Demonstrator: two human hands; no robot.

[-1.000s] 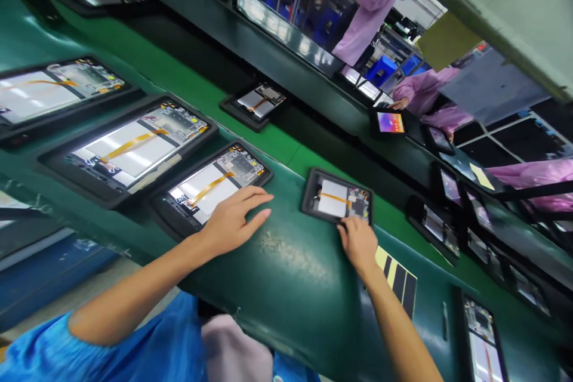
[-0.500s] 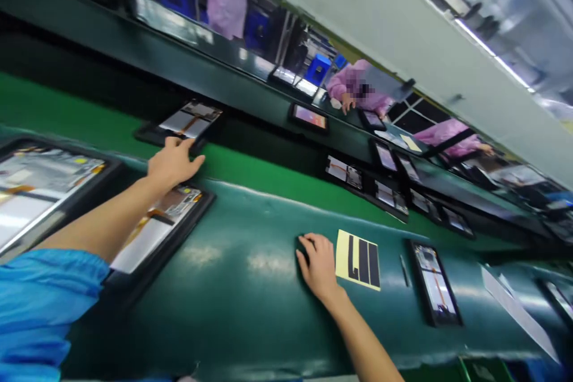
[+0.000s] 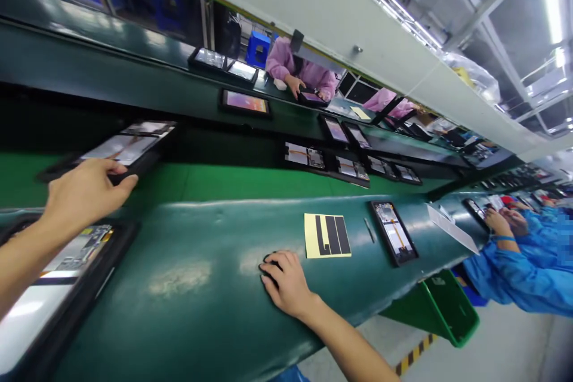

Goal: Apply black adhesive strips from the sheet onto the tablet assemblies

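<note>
My left hand is at the near edge of an opened tablet in a black tray over the green belt, fingers on the rim and thumb spread aside. The tablet's white battery and orange ribbon cable show. My right hand rests on the dark green bench with curled fingers closed on a small black piece, mostly hidden under the fingertips. Just beyond it lies a yellow backing sheet with black adhesive strips. Below my left arm another opened tablet lies in its tray.
A thin pen-like tool and an opened tablet lie to the right, then a white sheet. More tablets line the belt. Co-workers in blue and pink sit nearby. A green bin is below the bench.
The view has swung right, so the bench things appear further left. My left hand stays at the belt tablet's edge; my right hand remains on the bench beside the yellow sheet.
</note>
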